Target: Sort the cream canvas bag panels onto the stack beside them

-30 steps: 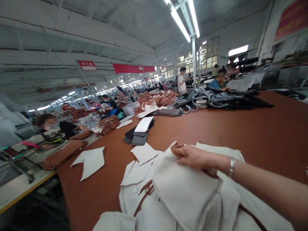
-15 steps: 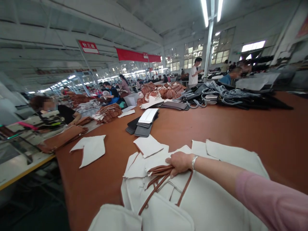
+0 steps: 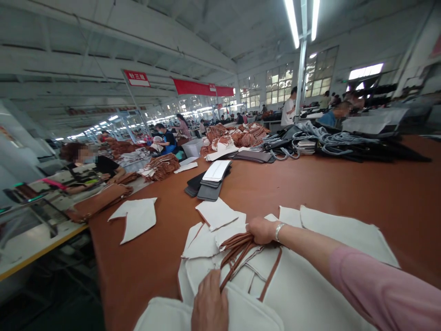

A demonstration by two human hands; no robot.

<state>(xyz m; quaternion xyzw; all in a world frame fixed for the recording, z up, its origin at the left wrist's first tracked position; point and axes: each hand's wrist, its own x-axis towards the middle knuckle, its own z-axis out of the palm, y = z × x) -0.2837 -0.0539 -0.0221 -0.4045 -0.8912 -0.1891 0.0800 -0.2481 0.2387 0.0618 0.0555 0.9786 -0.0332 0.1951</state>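
Two hands (image 3: 237, 271) now on straps (image 3: 237, 250)

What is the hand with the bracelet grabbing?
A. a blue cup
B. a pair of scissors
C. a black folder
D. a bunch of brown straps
D. The right hand, the one with the bracelet, is closed around a bunch of brown straps that lie on the white bags; the left hand rests flat on a white bag nearer the camera.
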